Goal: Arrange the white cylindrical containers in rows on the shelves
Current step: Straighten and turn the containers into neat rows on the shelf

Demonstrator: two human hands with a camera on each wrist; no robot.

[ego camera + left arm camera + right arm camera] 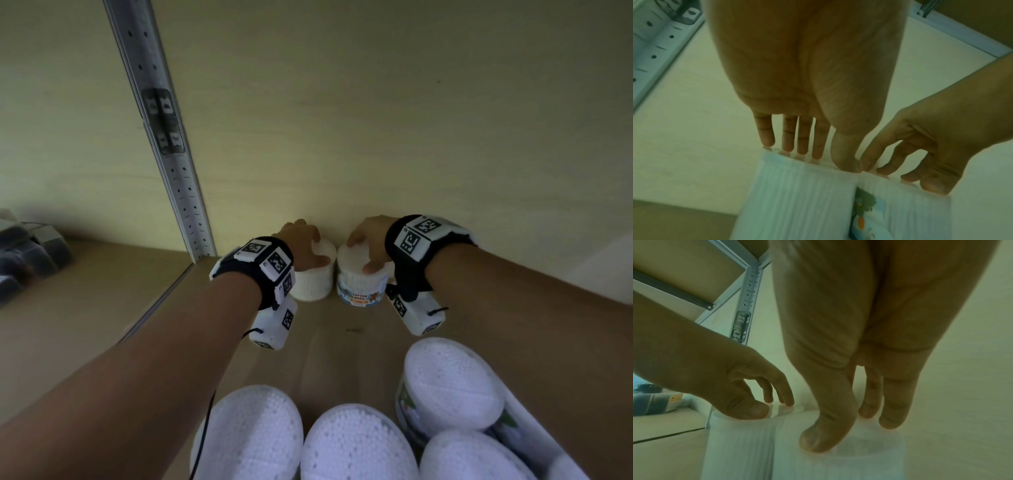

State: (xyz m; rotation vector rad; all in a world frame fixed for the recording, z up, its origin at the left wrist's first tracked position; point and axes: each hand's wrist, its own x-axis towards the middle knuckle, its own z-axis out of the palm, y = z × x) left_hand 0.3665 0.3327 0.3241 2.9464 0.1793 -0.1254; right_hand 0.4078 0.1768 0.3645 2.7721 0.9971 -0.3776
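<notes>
Two white containers are standing upright and touching each other at the centre of the head view, pushed against the back wall of the shelf (102,308). The left hand (301,241) is gripping the plain-sided left container (315,274) from above, fingertips and thumb curled over its lid rim. The right hand (368,241) is clamping the right container (361,284) the same way (its label reads "Cotton Buds").

Judging by the contents, these tubs are probably very light, with stiff but thin clear plastic walls that may be a little slippery. The lid rim, taken from above, looks like the sensible hold; a hard squeeze on the wall could flex it or pop the lid.

More containers (356,442) are crowding the lower middle and lower right of the head frame, one of them lying tilted on the others, and they may be getting in the way of the forearms. A perforated metal upright (164,144) is running from upper left down to the shelf, just left of the left container. Dark packages (24,253) are sitting at the left edge.
</notes>
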